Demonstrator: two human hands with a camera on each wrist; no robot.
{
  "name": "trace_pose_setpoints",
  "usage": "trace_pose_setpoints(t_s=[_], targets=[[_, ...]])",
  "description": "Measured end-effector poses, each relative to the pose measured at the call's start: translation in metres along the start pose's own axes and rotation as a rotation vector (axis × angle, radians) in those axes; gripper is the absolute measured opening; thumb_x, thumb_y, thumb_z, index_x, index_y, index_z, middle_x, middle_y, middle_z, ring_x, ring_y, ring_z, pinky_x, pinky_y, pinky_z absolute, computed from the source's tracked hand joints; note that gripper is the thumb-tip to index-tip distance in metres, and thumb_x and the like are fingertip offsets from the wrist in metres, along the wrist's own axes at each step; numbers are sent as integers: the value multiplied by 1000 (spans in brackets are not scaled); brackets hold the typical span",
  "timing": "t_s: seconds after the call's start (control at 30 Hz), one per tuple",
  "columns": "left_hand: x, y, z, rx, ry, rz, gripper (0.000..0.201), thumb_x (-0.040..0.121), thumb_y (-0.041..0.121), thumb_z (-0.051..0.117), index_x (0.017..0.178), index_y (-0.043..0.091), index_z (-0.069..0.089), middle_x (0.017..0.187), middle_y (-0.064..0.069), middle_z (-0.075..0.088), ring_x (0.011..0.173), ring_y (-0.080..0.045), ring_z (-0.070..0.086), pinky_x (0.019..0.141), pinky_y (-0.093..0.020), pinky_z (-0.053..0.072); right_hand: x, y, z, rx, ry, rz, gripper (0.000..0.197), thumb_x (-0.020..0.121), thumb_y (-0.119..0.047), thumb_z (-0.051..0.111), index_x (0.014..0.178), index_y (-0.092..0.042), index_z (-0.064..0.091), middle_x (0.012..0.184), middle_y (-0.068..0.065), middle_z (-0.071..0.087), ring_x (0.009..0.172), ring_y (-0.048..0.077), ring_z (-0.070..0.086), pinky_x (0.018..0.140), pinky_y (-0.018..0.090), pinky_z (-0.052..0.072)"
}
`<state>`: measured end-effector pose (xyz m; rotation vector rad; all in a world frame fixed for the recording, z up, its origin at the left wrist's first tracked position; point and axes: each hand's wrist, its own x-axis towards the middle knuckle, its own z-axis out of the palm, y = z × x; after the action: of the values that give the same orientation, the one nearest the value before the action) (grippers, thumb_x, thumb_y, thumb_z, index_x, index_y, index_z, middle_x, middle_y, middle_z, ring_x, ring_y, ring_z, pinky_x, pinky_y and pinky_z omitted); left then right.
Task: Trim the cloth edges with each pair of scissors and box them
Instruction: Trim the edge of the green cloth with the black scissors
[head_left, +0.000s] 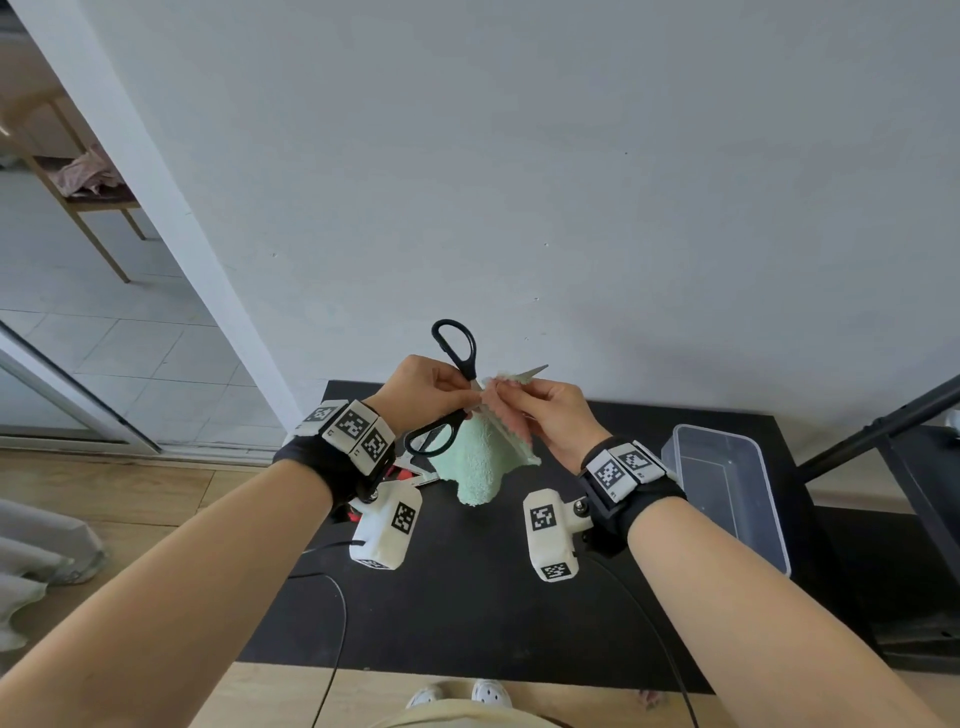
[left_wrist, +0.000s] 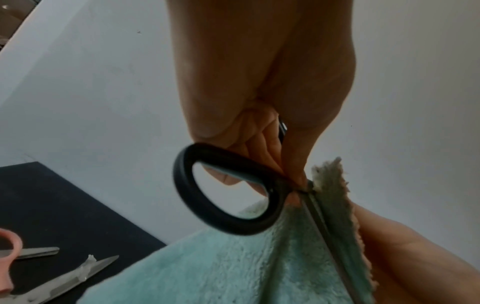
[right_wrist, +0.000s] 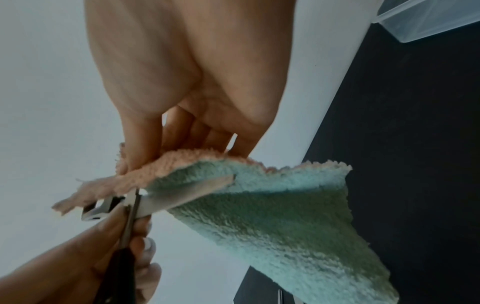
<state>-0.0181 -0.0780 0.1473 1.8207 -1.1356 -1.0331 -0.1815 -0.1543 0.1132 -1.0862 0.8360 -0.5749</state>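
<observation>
From the head view, your left hand (head_left: 423, 387) grasps the black scissors (head_left: 453, 387) near the pivot, handles spread wide. Your right hand (head_left: 550, 410) pinches the cloth (head_left: 480, 462) by its top edge, above the black surface (head_left: 467, 597); the clear box (head_left: 769, 499) stands to the right.

At the left wrist, two more scissors (left_wrist: 39, 273) lie on the surface.

At the right wrist, a blade (right_wrist: 182, 195) crosses the cloth edge.
</observation>
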Motion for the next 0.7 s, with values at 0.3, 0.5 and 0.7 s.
trace_pose_setpoints(t_s=[0.3, 0.5, 0.7], targets=[[0, -24, -15, 73, 28, -70, 8, 83, 18, 70, 82, 9, 70, 65, 5, 71, 58, 6, 62, 62, -6, 46, 2, -7, -30, 99, 133, 14, 20, 86, -12, 66, 99, 3, 68, 94, 13, 70, 84, 20, 67, 76, 26, 56], [-1, -28, -20, -25, 31, -113, 11, 87, 18, 65, 85, 7, 66, 79, -5, 74, 68, -8, 64, 59, -15, 47, -1, -4, -41, 104, 156, 29, 17, 86, -14, 66, 97, -1, 71, 89, 9, 72, 77, 16, 69, 66, 24, 55], [-1, -24, -29, 6, 86, -85, 24, 82, 20, 72, 60, 31, 74, 83, -18, 73, 75, -20, 54, 76, -30, 46, 1, -4, -47, 130, 190, 40, 15, 87, -13, 65, 96, -2, 69, 91, 9, 71, 78, 16, 69, 70, 25, 54]])
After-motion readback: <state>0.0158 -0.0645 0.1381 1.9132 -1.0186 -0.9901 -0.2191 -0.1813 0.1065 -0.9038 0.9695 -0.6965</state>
